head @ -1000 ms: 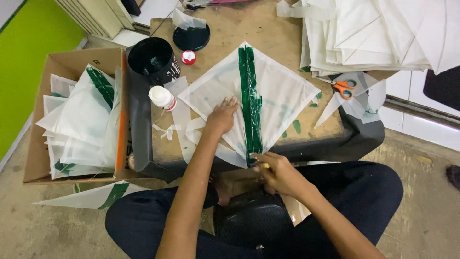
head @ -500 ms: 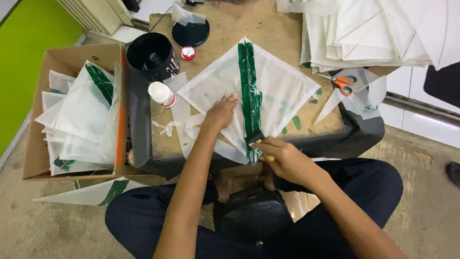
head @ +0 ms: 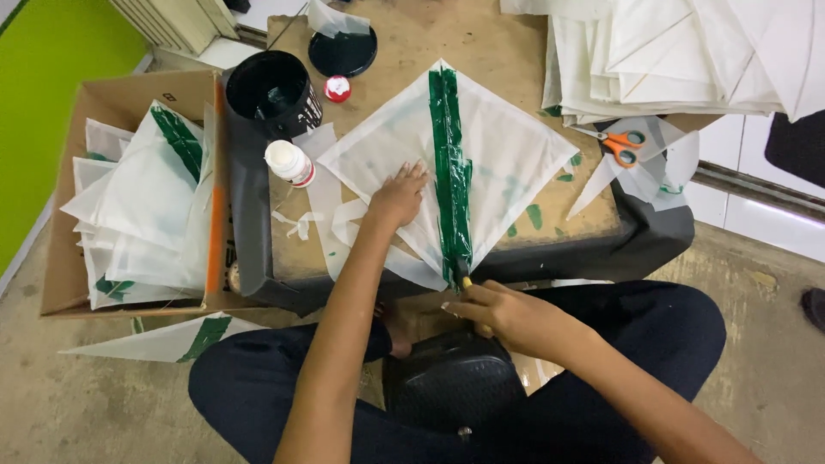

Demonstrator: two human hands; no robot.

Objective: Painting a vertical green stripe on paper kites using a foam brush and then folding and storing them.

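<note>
Counting: one kite (head: 498, 163) with a green stripe flat on the desk (head: 412, 39), one black pot (head: 273, 93), one white bottle (head: 290, 162), one orange scissors (head: 620, 144), one box (head: 129, 94) of finished kites off the left edge. Left hand (head: 398, 196) flat, fingers spread, pressing the kite left of the stripe. Right hand (head: 498, 311) closed on a brush (head: 464, 277) at the kite's bottom tip, near edge.

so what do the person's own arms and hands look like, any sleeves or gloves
Both arms are bare along all of their visible length, with no sleeves showing. The left hand and the right hand wear no gloves, and no rings, watch or bracelets are visible. The fingernails look short and unpainted. Dark navy trousers cover the legs below.
</note>
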